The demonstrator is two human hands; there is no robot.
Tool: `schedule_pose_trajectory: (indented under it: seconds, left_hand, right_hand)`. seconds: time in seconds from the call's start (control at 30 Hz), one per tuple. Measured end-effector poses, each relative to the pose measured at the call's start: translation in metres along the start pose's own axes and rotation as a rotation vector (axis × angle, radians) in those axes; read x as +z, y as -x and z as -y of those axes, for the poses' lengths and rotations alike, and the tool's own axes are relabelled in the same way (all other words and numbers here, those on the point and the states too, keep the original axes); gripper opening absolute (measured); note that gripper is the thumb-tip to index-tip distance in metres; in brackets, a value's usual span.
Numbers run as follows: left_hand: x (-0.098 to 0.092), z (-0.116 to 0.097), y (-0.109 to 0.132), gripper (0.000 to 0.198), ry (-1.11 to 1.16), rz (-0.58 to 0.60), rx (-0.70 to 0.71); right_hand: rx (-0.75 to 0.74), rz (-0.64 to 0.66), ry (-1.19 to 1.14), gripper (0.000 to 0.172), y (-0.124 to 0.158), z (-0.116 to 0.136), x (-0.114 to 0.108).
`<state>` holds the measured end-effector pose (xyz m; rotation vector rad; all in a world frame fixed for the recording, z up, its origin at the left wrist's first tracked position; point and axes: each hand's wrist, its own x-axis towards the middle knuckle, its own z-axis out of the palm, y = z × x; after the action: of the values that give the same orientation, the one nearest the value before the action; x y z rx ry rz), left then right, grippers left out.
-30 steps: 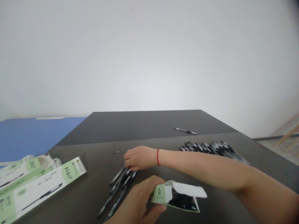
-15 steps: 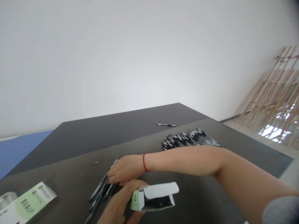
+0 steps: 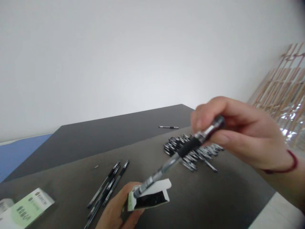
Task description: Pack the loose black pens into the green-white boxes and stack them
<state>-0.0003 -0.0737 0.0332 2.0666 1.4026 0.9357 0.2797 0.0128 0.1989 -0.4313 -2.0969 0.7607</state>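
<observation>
My left hand point(image 3: 119, 208) is wrapped round a small white and green carton point(image 3: 152, 200) at the bottom middle, its flap raised and its dark opening facing me. Between thumb and fingers, my right hand point(image 3: 238, 133) pinches a black gel pen point(image 3: 189, 148) near its capped end. The pen slants down to the left, its other end at the carton's mouth; I cannot tell whether it is inside. Left of the carton lie several pens point(image 3: 105, 189) in a loose group. Behind the right hand is a large heap of similar pens point(image 3: 176, 144).
One pen point(image 3: 168, 127) lies alone farther back on the dark table point(image 3: 133, 127). At the lower left rests another green and white carton point(image 3: 28, 208), beside a partly visible one. Wooden racks point(image 3: 283, 92) lean against the wall at the right.
My right hand has left the loose pens on the left, swung right and up, and now holds a pen over the carton. The large heap looks more spread out. The left hand still holds the carton.
</observation>
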Motion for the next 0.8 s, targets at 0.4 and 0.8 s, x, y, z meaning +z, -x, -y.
schedule_pose_trajectory:
  seconds: [0.4,0.8]
  left_hand:
    - [0.000,-0.003,-0.002,0.020,0.081,-0.004,0.008]
    - [0.002,-0.005,-0.003,0.021,0.091,-0.015,0.036]
  right_hand:
    - [-0.176,0.655,0.373,0.007,0.000,-0.001,0.043]
    - [-0.321,0.695,0.501,0.017,0.003,-0.010,0.062]
